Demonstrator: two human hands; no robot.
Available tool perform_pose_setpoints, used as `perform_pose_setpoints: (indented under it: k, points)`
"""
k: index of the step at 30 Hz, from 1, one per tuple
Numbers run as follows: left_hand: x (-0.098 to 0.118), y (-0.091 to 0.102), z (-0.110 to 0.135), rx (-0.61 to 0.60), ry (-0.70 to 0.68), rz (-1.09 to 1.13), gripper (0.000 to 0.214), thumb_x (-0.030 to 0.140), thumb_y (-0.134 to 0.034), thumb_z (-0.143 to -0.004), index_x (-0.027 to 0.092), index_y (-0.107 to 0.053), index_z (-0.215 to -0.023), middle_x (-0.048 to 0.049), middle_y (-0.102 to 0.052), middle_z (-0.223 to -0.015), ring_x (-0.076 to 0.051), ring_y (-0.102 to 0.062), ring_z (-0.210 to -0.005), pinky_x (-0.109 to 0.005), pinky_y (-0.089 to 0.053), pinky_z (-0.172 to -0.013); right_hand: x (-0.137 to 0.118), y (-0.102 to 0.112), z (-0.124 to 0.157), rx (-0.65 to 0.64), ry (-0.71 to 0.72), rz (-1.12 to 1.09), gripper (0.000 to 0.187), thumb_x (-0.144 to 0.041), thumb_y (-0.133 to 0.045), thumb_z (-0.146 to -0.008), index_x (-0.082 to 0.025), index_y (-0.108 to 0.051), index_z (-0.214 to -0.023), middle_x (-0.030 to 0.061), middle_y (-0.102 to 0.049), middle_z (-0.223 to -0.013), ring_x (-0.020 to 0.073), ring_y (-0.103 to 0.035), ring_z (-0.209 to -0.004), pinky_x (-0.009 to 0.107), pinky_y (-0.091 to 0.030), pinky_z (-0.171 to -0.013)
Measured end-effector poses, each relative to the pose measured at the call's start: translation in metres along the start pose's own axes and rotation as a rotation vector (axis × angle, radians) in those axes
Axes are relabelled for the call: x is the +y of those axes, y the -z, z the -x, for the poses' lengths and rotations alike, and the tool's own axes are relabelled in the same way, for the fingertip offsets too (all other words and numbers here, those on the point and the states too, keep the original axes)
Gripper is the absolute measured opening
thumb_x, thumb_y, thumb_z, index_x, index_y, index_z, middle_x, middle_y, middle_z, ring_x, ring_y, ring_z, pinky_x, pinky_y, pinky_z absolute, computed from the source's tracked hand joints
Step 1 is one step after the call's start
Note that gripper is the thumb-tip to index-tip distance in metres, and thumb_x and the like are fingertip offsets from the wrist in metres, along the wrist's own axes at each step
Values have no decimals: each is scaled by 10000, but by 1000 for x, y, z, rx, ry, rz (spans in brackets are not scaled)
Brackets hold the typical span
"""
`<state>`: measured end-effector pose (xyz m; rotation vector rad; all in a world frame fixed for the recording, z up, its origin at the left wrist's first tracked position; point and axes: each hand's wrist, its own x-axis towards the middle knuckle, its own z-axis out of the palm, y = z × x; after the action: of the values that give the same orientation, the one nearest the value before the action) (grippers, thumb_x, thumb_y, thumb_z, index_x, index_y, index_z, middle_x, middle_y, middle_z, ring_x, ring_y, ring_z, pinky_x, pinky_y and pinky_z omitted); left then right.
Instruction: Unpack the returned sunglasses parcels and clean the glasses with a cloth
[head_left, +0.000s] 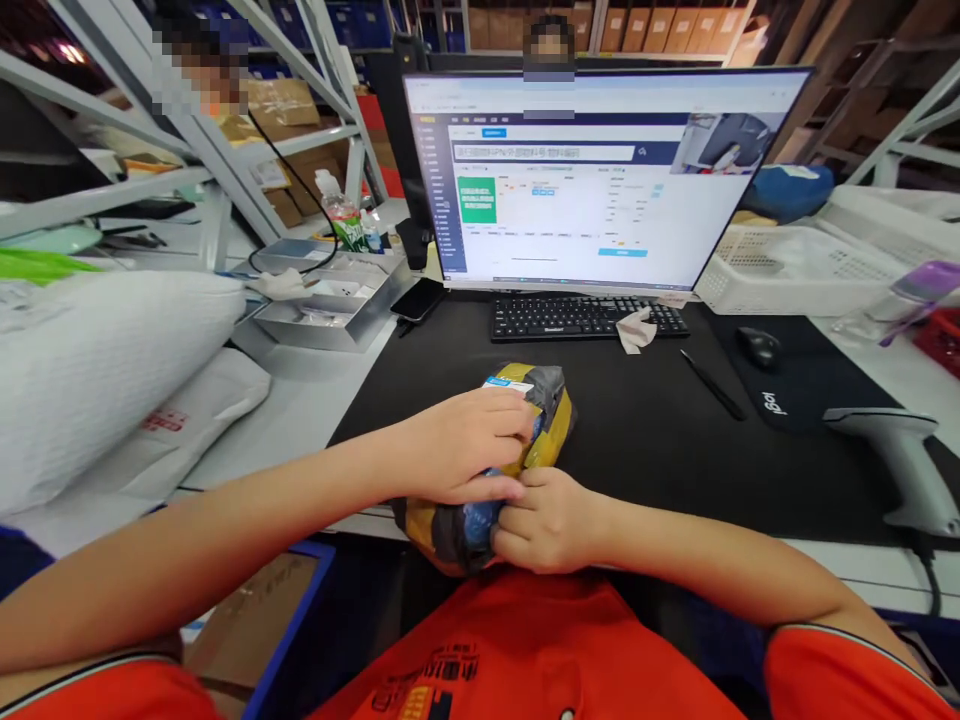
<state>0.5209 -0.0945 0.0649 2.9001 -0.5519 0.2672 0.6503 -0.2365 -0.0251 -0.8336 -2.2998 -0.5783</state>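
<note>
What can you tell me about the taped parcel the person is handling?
The parcel is a bulky, elongated bundle wrapped in crinkled, shiny-looking yellow and dark grey tape, with blue patches showing. A white and blue label sits near its far end. It slants away from the person, its far end over the black mat, its near end past the desk's edge. The left hand lies across it; the right hand curls on its right side. Hands hide its middle, so I can't tell if it's opened.

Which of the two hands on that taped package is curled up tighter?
The right hand, closed much like a fist; the left hand lies flatter across the taped package, more outstretched.
</note>
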Motion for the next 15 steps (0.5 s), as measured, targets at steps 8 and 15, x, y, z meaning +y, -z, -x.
perform_pose_setpoints:
  k: [8, 15]
  points:
    - [7, 6, -60, -264, 717, -439, 331, 128, -571, -866, 95, -574, -1195, -200, -597, -1186, -338, -656, -970, -395, -549, -690, 4, -15, -19, -36, -25, 35, 376, -248, -509, -1004, -205, -497, -630, -37, -527, -523, 120, -482, -501, 314, -266, -532]
    - [-2, 7, -70, -450, 705, -554, 161, 66, -459, -920, 137, -603, -926, -104, -661, -866, -231, -692, -691, -280, -407, -508, 1, -18, -18, 154, -49, 21, 387, -183, -575, -946, -203, -455, -579, -55, -487, -494, 114, -464, -461, 300, -265, -495]
